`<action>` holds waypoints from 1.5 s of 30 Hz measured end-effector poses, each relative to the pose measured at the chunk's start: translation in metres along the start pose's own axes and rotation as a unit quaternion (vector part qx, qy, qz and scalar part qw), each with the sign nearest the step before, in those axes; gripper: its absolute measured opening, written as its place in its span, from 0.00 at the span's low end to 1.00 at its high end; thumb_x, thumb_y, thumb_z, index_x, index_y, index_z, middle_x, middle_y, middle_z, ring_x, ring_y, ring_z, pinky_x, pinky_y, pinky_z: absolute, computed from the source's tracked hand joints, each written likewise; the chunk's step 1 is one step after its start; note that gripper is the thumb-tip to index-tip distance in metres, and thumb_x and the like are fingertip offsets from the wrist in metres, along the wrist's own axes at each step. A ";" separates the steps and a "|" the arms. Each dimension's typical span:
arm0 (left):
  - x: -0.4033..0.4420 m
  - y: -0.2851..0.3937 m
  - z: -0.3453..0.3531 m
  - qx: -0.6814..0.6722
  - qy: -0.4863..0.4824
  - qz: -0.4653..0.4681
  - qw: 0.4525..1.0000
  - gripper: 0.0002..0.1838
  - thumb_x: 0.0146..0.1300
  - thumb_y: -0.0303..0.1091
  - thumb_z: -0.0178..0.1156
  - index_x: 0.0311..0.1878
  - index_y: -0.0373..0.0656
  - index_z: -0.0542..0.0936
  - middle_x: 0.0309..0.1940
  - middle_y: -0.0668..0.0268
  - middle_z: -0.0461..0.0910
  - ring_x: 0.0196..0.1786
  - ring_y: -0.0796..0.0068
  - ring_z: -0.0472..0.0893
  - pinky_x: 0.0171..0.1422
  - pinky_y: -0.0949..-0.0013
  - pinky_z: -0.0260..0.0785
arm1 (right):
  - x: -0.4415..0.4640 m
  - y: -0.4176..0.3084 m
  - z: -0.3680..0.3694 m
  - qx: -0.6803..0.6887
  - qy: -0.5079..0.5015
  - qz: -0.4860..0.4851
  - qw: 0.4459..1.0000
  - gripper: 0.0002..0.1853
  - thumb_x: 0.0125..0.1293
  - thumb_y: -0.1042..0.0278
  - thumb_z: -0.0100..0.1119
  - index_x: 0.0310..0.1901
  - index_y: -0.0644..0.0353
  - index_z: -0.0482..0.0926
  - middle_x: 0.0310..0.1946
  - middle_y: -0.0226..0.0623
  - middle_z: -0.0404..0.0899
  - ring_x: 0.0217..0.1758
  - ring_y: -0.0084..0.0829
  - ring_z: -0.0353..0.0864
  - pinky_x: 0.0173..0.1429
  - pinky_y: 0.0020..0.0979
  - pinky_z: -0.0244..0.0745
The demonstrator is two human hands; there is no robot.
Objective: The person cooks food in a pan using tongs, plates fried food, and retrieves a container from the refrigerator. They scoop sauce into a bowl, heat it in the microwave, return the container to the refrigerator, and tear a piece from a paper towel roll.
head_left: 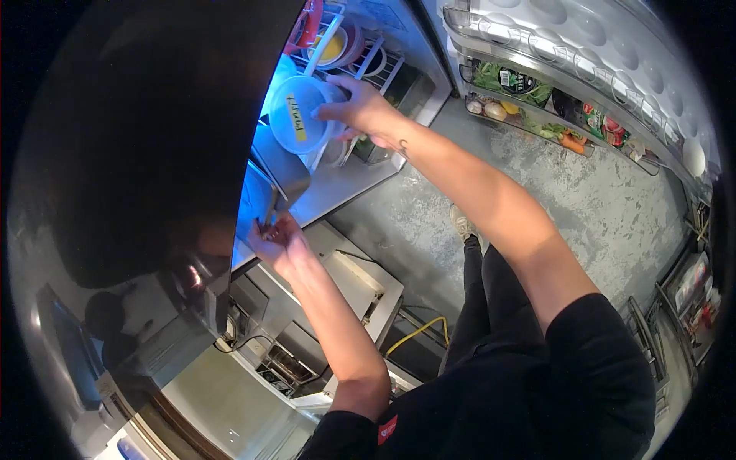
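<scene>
In the lit fridge, my right hand (359, 111) grips a round translucent plastic tub (277, 126) by its side. The tub is tilted, its lid side facing me, and a yellow label with handwriting (296, 117) runs across it. Lower and to the left, my left hand (280, 241) is closed around a narrow handle-like strip (271, 208) that runs up to a grey metal container (285, 170). Its fingertips are partly in shadow, and the container's far side is hidden by the dark door edge.
Wire shelves (391, 73) behind the tub hold bowls, one with yellow contents (331, 50). A dark glossy panel (146, 138) fills the left. On the right, the open door's racks (529, 126) carry vegetables and packages. Grey worn floor (506, 165) lies below.
</scene>
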State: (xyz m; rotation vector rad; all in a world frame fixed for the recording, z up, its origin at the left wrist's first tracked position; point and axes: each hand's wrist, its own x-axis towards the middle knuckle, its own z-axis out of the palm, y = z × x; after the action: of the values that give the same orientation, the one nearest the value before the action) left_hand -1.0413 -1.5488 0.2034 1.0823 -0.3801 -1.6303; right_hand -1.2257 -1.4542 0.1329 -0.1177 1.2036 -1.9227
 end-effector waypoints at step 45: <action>-0.127 0.130 -0.171 0.333 -0.031 -0.079 0.939 0.16 0.53 0.36 0.57 0.44 0.40 0.72 0.38 0.67 0.76 0.42 0.71 0.75 0.49 0.68 0.65 | 0.078 0.046 0.184 -0.515 0.116 -0.081 0.846 0.15 0.50 0.64 0.55 0.39 0.62 0.75 0.39 0.47 0.76 0.36 0.43 0.79 0.36 0.42 0.74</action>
State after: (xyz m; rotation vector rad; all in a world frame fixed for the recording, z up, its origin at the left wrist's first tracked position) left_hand -0.8275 -1.4348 0.2632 1.5942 -0.9572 -1.7224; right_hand -1.1599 -1.6449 0.1695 -0.5734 2.3489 -1.2245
